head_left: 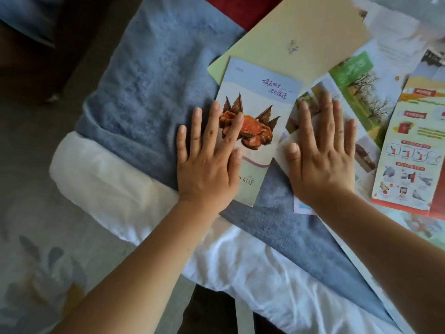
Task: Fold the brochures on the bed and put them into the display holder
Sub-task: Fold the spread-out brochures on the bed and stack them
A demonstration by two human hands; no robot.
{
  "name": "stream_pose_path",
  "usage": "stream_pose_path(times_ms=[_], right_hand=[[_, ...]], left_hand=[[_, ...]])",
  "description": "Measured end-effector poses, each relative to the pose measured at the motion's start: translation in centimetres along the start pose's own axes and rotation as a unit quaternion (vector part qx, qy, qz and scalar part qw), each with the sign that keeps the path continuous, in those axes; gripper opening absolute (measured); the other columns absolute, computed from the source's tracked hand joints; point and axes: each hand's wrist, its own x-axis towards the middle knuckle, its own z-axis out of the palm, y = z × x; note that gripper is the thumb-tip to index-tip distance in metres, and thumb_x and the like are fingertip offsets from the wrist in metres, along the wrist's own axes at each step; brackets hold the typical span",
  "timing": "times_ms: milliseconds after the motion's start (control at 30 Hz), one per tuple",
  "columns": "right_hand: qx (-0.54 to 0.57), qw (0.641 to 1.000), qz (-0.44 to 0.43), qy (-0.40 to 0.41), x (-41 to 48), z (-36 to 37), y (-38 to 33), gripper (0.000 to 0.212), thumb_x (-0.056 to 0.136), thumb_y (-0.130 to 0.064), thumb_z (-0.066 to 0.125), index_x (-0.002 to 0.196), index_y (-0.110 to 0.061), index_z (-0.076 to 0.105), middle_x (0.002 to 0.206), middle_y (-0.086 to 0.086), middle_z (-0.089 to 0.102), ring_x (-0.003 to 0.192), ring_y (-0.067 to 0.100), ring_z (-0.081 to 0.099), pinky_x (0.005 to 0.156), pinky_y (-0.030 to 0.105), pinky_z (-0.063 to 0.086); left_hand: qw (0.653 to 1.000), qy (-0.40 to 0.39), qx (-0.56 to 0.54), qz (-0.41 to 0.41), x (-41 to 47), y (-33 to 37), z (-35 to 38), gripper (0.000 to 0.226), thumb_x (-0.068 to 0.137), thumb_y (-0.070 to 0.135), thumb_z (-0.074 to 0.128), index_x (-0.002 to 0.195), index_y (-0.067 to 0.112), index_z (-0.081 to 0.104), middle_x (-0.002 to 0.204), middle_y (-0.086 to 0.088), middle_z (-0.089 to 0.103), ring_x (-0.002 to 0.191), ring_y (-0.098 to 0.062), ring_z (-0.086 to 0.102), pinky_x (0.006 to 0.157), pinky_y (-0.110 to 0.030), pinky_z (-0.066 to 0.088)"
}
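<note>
Pressing two brochures flat on the bed with both palms.

My left hand (pixel 207 162) lies spread, fingers splayed, half on the blue blanket (pixel 149 75) and half on the crab-cover brochure (pixel 258 126), gripping nothing. My right hand (pixel 321 150) is likewise open and flat on the photo brochure (pixel 346 92) just beside it. More leaflets, an orange one (pixel 409 150) among them, lie at right.

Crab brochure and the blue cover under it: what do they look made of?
Crab brochure: looks like thin coated paper, smooth with a faint sheen, lying flat with crisp edges. Blue cover: seems a plush fabric, matte, with a fuzzy, uneven nap; exact fibre unclear.
</note>
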Motion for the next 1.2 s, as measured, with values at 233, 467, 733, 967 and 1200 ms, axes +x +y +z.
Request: stream_pose_path(times_ms=[233, 467, 733, 967, 1200], right_hand=[[-0.041, 0.995, 0.083, -0.034, 2.4, -2.4, 3.9, 0.066, 0.107, -0.051, 0.017, 0.166, -0.023, 0.007, 0.171, 0.022, -0.003, 0.158, 0.042, -0.001, 0.125, 0.065, 0.002], [0.017, 0.987, -0.150, -0.060, 2.3, -3.4, -6.3, 0.061, 0.109, -0.047, 0.024, 0.166, -0.029, 0.011, 0.173, 0.010, 0.013, 0.159, 0.039, -0.001, 0.129, 0.053, -0.002], [0.128, 0.974, -0.182, -0.047, 2.4, -0.1, -14.5, 0.053, 0.106, -0.038, 0.040, 0.154, -0.015, 0.049, 0.161, 0.016, 0.041, 0.154, 0.037, 0.029, 0.128, 0.047, 0.010], [0.093, 0.978, -0.186, -0.021, 3.2, 0.0, -15.1, 0.051, 0.105, -0.030, 0.041, 0.154, -0.016, 0.049, 0.157, 0.019, 0.042, 0.155, 0.037, 0.026, 0.129, 0.044, 0.004], [0.084, 0.975, -0.205, -0.003, 4.5, 1.0, -14.0, 0.051, 0.110, -0.035, 0.045, 0.157, -0.015, 0.045, 0.169, 0.018, 0.022, 0.158, 0.036, 0.015, 0.130, 0.049, 0.011]], left_hand=[[1.000, -0.009, 0.003, 0.014, 0.3, -2.9, -0.7, 0.068, 0.102, 0.068, 0.018, 0.163, 0.038, 0.015, 0.173, -0.003, 0.009, 0.159, -0.027, 0.008, 0.127, -0.049, 0.011], [0.999, -0.039, 0.024, 0.028, 0.2, -5.1, -1.6, 0.082, 0.095, 0.082, 0.019, 0.163, 0.039, 0.007, 0.173, -0.003, 0.001, 0.159, -0.027, 0.003, 0.127, -0.050, 0.009], [0.997, -0.059, 0.027, 0.030, -0.5, -12.0, -3.1, 0.081, 0.095, 0.081, 0.027, 0.163, 0.040, 0.012, 0.173, -0.001, 0.005, 0.159, -0.023, 0.005, 0.127, -0.051, 0.009], [0.994, -0.108, 0.027, 0.014, -0.7, -11.6, -5.7, 0.074, 0.102, 0.066, 0.028, 0.164, 0.026, 0.018, 0.172, -0.005, 0.007, 0.159, -0.029, 0.003, 0.127, -0.053, 0.009], [0.977, -0.192, -0.089, -0.022, -2.9, -8.5, -6.7, 0.083, 0.097, 0.045, 0.062, 0.163, 0.032, 0.014, 0.172, -0.003, -0.009, 0.159, -0.027, 0.002, 0.127, -0.040, 0.008]])
